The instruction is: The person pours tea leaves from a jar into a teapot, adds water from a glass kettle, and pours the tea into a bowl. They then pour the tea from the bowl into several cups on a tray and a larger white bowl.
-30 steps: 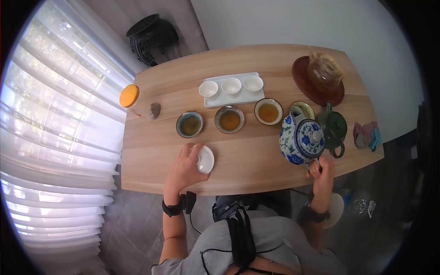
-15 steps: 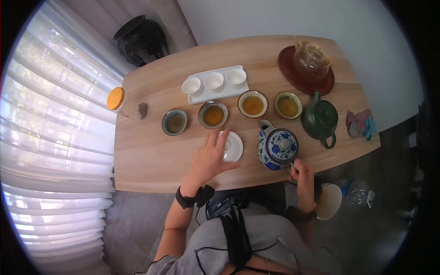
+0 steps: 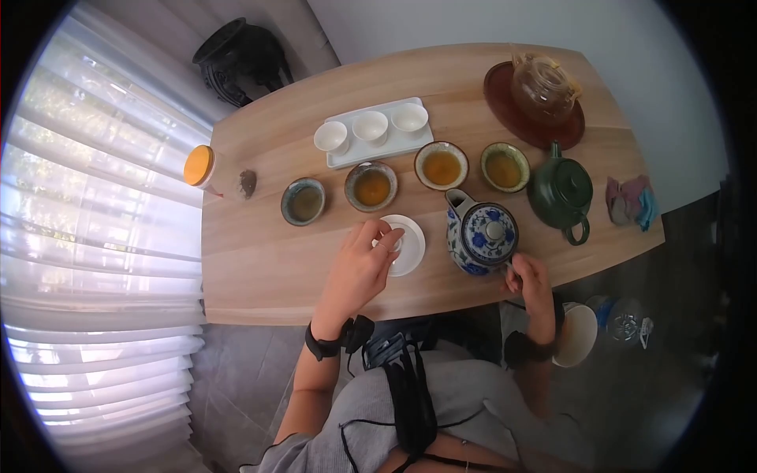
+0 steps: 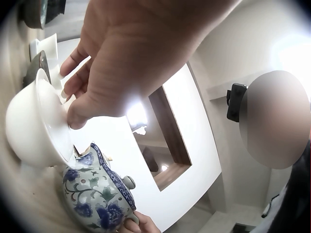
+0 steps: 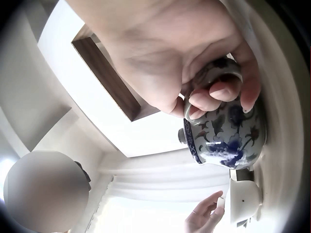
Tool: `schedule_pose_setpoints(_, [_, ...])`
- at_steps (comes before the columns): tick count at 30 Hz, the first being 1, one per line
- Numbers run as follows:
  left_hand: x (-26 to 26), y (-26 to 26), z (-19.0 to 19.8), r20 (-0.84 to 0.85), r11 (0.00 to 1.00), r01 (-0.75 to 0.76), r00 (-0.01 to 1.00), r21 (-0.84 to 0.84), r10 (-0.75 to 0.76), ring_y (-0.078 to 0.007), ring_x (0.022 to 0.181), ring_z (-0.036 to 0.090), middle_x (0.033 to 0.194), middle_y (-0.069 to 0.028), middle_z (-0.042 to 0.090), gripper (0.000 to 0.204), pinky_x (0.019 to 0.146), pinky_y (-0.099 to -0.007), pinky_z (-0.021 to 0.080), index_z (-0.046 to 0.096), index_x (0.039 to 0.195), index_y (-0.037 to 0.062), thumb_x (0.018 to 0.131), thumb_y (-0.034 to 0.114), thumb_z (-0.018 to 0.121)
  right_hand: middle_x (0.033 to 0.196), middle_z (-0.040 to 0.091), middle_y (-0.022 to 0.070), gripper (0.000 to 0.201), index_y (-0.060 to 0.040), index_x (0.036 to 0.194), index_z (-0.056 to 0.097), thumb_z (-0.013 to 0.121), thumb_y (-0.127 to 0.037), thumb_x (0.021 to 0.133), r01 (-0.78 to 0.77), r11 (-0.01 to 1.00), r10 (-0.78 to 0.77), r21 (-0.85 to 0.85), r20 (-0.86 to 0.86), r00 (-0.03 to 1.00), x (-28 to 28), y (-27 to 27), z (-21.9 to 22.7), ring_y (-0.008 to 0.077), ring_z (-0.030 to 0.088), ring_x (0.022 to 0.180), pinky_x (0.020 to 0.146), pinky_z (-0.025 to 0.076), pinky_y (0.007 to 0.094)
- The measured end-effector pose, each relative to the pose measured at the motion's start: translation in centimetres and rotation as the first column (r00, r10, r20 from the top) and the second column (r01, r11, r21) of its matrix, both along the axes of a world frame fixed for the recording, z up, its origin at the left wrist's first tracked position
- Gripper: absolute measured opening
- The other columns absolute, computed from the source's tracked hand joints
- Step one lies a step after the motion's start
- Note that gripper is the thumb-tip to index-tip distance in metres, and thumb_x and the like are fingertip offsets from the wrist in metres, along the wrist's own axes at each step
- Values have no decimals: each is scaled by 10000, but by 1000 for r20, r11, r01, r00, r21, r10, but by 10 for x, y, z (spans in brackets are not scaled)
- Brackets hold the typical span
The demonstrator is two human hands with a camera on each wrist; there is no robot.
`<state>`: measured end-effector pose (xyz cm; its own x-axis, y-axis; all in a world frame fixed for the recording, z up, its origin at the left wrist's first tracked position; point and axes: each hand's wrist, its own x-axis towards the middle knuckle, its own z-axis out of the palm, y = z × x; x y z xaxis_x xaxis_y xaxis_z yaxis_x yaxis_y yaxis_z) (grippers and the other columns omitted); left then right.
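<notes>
My left hand (image 3: 359, 270) is over a white lidded bowl (image 3: 411, 256), thumb and fingertips pinching the small knob at the lid's middle. Seen from the left wrist, the lid sits inside the flared rim of the bowl (image 4: 26, 127). Just right of it stands the blue-and-white floral teapot (image 3: 481, 240), lid on, spout pointing up and left. My right hand (image 3: 532, 285) grips its handle, and in the right wrist view the fingers curl through the handle of the teapot (image 5: 226, 141).
Four tea-filled cups, including a green one (image 3: 505, 168), line up beyond the bowl. Behind them a white tray (image 3: 394, 148) holds three white cups. A green teapot (image 3: 561, 193), cloths (image 3: 629, 202) and a glass pot (image 3: 544, 91) are rightward; an orange-lidded jar (image 3: 199, 165) is at left.
The white bowl and my left hand have shifted right along the table, and the fingers have closed on the lid's knob. The floral teapot has come left, away from the green cup and teapot.
</notes>
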<state>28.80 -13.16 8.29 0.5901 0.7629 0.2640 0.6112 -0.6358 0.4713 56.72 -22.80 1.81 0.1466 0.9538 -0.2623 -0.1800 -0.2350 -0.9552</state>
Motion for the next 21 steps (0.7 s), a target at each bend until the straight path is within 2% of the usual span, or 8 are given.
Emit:
schedule_pose_setpoints(2, [0,-1,1,9,1000,-2,1000,-28,2,-312,900,537,999,-131,531,311,777,-383,456,577,1096,24,790,25,629,564,415,2,353,-55,660,475,453,-256,949,-12,1000,12,8,-11,1000,0,-1,-2,88,423,512,542,457,269])
schedule_pose_setpoints(4, [-2,0,4,242,992,-41,968,-123,70,-256,836,553,972,-127,549,268,728,-330,462,590,1067,15,802,-8,618,580,435,10,348,-49,684,484,439,-249,966,1,1000,0,27,-14,1000,-1,-2,-4,92,433,524,539,447,266])
schedule_pose_setpoints(5, [-7,0,8,242,991,-42,968,-125,72,-256,836,553,972,-127,549,268,728,-330,462,590,1067,15,802,-8,618,580,435,10,348,-49,684,484,439,-249,966,-1,1000,1,25,-13,1000,0,-2,-4,92,433,524,539,447,266])
schedule_pose_setpoints(7, [-30,2,21,332,977,-185,920,-102,209,-263,805,543,973,-133,531,284,719,-333,462,566,1092,12,811,-23,589,633,481,-2,328,-37,722,499,476,-253,967,0,1000,0,17,-7,1000,0,-3,-2,62,450,544,542,413,232])
schedule_pose_setpoints(11, [-89,0,14,173,922,-382,906,-68,388,-256,794,544,968,-126,531,287,720,-332,461,559,1091,9,808,-30,587,654,492,1,302,-36,741,501,474,-233,969,20,1000,-20,-24,-9,1000,0,-7,-6,67,462,562,538,398,229])
schedule_pose_setpoints(13, [-113,-1,0,47,895,-433,897,-108,440,-264,807,555,966,-134,533,281,726,-338,461,561,1072,6,797,-37,597,666,492,3,286,-37,753,496,473,-221,971,80,994,-79,76,-13,997,-4,-11,-13,70,461,595,562,381,220])
schedule_pose_setpoints(16, [-134,3,-20,23,882,-448,890,-145,455,-268,818,564,966,-140,533,274,734,-346,462,559,1046,3,781,-47,605,669,489,9,284,-27,758,490,470,-213,972,73,990,-90,124,135,987,-7,-11,-9,74,458,630,596,369,218])
schedule_pose_setpoints(21, [-142,16,-39,11,867,-467,879,-173,476,-286,837,574,972,-143,534,285,743,-367,464,558,1030,7,759,-47,624,672,488,13,281,-14,768,492,468,-205,972,122,985,-147,120,231,962,-19,-9,7,74,451,653,613,356,215])
